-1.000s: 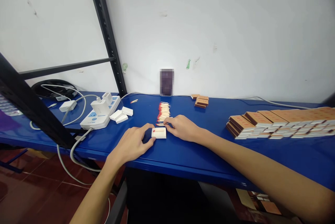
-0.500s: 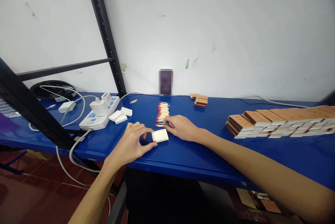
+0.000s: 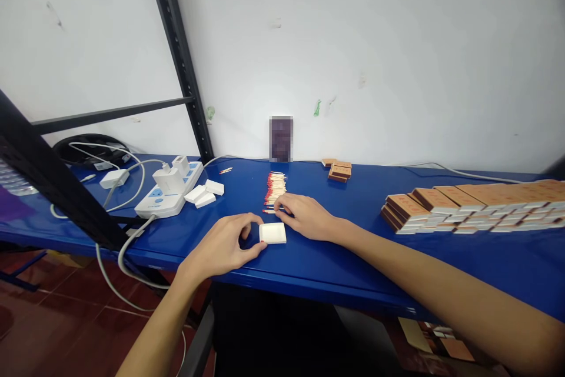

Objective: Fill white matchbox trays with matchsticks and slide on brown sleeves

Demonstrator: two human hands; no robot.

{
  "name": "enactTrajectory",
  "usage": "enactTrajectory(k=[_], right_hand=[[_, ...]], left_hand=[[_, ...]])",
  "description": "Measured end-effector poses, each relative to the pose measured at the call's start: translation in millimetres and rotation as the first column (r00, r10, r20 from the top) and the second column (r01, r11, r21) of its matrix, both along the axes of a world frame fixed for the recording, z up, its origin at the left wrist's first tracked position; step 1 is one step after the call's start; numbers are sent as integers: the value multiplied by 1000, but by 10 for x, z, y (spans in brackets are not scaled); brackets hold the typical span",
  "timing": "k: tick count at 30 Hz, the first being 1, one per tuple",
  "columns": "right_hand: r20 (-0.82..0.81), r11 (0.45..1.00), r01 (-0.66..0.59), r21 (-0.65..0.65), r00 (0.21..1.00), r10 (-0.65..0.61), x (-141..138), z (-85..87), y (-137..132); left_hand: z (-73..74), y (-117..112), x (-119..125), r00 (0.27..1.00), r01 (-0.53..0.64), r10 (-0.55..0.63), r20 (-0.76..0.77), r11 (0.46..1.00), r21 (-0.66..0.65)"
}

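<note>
A small white matchbox tray point(image 3: 272, 233) lies on the blue table, its hollow side up and nothing in it. My left hand point(image 3: 229, 243) grips the tray's left end between thumb and index finger. Behind the tray runs a row of matches point(image 3: 275, 184), red heads to the left. At the near end of that row, my right hand point(image 3: 304, 213) has thumb and fingers pinched together. Red-tipped matches poke out left of those fingertips; how many are pinched is hidden.
Several white matchbox trays point(image 3: 205, 193) lie left, beside a white power strip point(image 3: 170, 192) with cables. A few matches point(image 3: 226, 170) lie behind. Several brown matchboxes point(image 3: 339, 170) sit near the wall; long stacked rows of matchboxes point(image 3: 463, 203) fill the right. A black shelf post point(image 3: 180, 53) rises left.
The tray has turned to lie straighter and come slightly nearer, with my left hand following it. My right hand stays at the near end of the match row.
</note>
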State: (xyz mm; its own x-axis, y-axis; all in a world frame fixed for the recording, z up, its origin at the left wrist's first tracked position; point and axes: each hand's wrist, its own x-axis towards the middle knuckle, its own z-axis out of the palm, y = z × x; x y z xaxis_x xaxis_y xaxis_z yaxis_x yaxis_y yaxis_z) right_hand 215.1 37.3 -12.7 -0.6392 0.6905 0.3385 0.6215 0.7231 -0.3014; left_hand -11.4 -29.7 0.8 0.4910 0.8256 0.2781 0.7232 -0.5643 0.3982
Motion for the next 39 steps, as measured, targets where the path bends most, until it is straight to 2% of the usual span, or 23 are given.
enactTrajectory(k=[9,15,26,33,39], right_hand=[[-2,997,-60,43,998,60,-6,-2,9],[-17,998,-17,67,1000,18,-12,-15,16],[53,992,-105,68,993,101,11,-15,18],[44,996,-42,72,998,39,-1,-19,15],[53,995,-66,80,997,62,5,-12,12]], left_hand=[[-20,3,-4,999,-6,6,32,1000,-14],[-15,-3,-2,999,7,-6,34,1000,-15],[9,-17,-6,1000,28,-29,-9,999,-21],[1,-12,-6,1000,25,-25,-8,1000,-17],[1,-5,-12,1000,22,-22,-3,1000,-16]])
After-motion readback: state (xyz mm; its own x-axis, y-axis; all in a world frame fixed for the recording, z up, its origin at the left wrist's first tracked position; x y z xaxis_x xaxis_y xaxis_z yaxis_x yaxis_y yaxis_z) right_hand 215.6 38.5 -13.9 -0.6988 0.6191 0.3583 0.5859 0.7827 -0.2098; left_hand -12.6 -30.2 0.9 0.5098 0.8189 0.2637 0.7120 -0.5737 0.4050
